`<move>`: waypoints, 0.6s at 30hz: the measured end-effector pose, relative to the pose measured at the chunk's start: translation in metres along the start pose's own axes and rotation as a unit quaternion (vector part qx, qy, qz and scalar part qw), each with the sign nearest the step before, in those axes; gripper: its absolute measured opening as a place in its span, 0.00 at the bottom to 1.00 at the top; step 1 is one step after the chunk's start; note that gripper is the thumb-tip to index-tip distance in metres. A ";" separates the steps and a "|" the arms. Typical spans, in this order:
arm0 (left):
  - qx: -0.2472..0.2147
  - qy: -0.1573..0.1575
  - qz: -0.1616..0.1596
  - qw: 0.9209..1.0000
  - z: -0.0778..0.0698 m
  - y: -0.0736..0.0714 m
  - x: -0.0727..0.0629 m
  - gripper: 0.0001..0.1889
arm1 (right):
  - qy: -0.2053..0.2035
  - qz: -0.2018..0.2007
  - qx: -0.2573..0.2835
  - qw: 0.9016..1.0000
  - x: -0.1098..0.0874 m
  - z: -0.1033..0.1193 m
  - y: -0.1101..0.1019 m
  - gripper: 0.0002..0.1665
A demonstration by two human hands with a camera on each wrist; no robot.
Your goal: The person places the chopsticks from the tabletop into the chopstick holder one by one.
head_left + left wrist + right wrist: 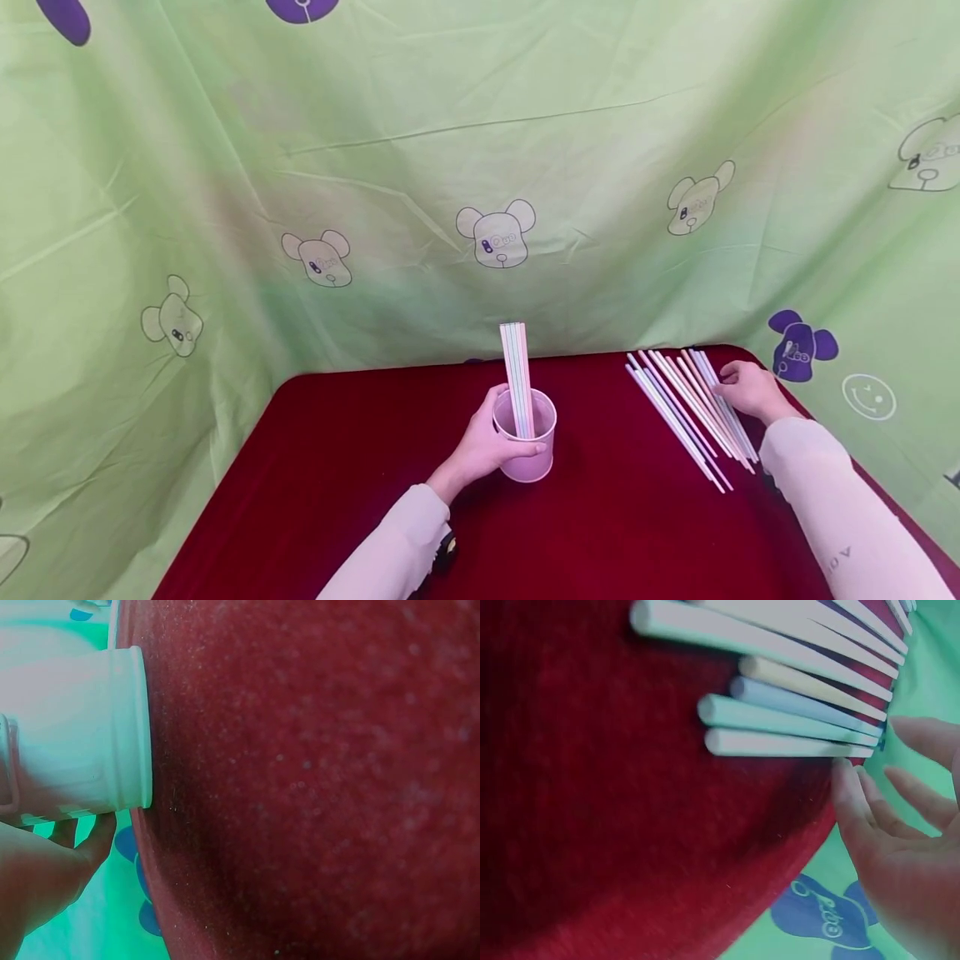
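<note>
Left hand (483, 440) is wrapped round the cup (529, 467), thumb across the near side just below the rim, fingers round the left and far side; grip is closed as far as the cup's width allows. Right hand (752, 392) isn't grasping anything: fingers loosely bent, clear gaps between them in the right wrist view, one fingertip right at the end of the outermost white stick (780, 743); can't tell if it's contact or just beside. Left forearm comes in from bottom centre, angled up and right, wrist low beside the cup. Right forearm runs up and left from the lower right corner, hand over the right edge of the loose sticks (703, 407), palm side toward them. Cup stands upright mid-table on the red cloth (360, 467), reads pink from the head and pale greenish from the left wrist, rim rolled. Bundle of sticks (514, 367) stands in it, pale pink, white and green, tops level, leaning slightly left. Loose ones lie in a rough fan on the right, pastel, far ends near the back edge. Green printed curtain (420, 179) behind.
</note>
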State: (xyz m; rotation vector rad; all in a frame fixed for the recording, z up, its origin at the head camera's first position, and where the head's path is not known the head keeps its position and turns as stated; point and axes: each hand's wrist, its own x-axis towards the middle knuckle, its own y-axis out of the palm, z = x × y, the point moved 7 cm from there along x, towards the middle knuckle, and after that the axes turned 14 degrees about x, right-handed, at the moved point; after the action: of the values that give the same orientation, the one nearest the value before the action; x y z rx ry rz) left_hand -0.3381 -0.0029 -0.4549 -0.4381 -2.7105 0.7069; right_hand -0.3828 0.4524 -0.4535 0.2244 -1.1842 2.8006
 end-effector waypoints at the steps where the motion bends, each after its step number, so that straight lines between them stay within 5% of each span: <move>1: 0.000 0.000 0.000 1.000 0.000 0.000 0.000 0.50 | 0.007 -0.003 0.005 1.000 -0.001 -0.002 0.000 0.25; 11: -0.010 0.002 -0.008 1.000 0.003 0.000 0.002 0.50 | 0.045 -0.055 0.021 0.997 -0.007 -0.022 -0.002 0.21; 18: -0.010 -0.001 -0.006 1.000 0.003 0.001 0.000 0.50 | 0.036 -0.064 0.003 0.997 -0.008 -0.024 -0.003 0.18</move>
State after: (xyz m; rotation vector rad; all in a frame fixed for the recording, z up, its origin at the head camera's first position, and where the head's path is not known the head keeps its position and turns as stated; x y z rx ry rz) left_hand -0.3384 -0.0032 -0.4580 -0.4256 -2.7215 0.6769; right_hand -0.3766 0.4717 -0.4691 0.1910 -1.1043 2.6791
